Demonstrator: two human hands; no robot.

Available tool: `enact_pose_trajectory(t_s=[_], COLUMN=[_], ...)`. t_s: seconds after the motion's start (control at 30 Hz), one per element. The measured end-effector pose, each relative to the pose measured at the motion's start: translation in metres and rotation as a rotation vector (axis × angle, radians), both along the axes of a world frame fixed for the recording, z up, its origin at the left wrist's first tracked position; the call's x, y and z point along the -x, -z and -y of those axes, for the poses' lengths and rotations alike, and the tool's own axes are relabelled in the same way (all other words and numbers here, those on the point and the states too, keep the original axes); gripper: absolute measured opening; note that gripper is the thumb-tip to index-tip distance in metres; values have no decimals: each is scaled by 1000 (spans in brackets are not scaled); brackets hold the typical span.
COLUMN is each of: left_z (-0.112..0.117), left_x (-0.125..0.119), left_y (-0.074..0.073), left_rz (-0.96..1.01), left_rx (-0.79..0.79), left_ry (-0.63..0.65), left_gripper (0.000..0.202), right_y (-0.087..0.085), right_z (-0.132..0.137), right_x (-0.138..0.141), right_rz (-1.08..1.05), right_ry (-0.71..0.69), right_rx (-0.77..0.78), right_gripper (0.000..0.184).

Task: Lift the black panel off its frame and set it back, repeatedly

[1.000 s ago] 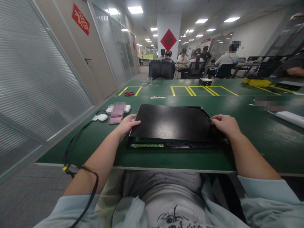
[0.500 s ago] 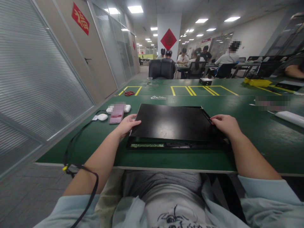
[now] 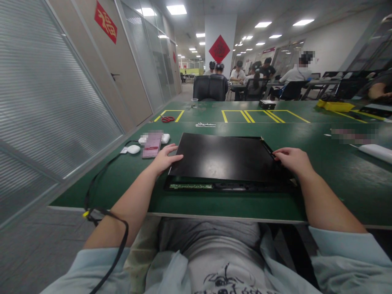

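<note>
Curling over the two side edges of a black panel (image 3: pixel 226 157), the fingers of both hands are closed on it. The fingers (image 3: pixel 175 157) of the left hand (image 3: pixel 163 160) are laid on the left edge, and the fingers (image 3: pixel 279 152) of the right hand (image 3: pixel 292 160) are bent over the right edge, near the far corner. The panel is held flat, directly in front of the person, at the near middle of the green desk (image 3: pixel 337 183). Under it a dark frame (image 3: pixel 245 187) is seen, with a green circuit strip (image 3: pixel 190 186) showing along its near side. It cannot be told whether the panel touches the frame.

Just beside the left hand a phone (image 3: pixel 152 144) is lying, and a white oval object (image 3: pixel 134 149) is placed near it. A black cable (image 3: pixel 98 179) is led from there over the desk edge to the left forearm. Farther away, red scissors (image 3: pixel 167 119) are lying inside yellow marking lines (image 3: pixel 245 116), and a clear cup (image 3: pixel 194 103) is standing behind them. A yellow tray (image 3: pixel 335 106) is placed at the far right. Behind the desk, black chairs (image 3: pixel 210 87) and several seated people (image 3: pixel 294 73) are seen.
</note>
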State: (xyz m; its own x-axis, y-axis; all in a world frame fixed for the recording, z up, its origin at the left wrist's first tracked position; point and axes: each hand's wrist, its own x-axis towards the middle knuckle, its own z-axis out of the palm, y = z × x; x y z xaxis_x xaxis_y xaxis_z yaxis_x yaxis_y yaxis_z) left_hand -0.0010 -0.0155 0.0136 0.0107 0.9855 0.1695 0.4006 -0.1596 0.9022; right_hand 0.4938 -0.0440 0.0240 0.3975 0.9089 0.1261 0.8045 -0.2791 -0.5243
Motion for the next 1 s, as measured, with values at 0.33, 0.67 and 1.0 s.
enact_pose_trajectory(t_s=[0.33,0.67,1.0], left_z=[-7,-8,-6], left_x=[7,9,9], left_y=[8,8,7], left_rz=[-362,-465,-498], left_rx=[22,-7,-14], left_ry=[49,93,97], left_gripper=[62,66,67], right_y=[1,0,-1], right_z=[0,1,3], right_x=[1,2,2], right_rz=[-70,-132,-156], right_ry=[8,43,41], right_rx=[-4,0,-4], right_gripper=[27,26,23])
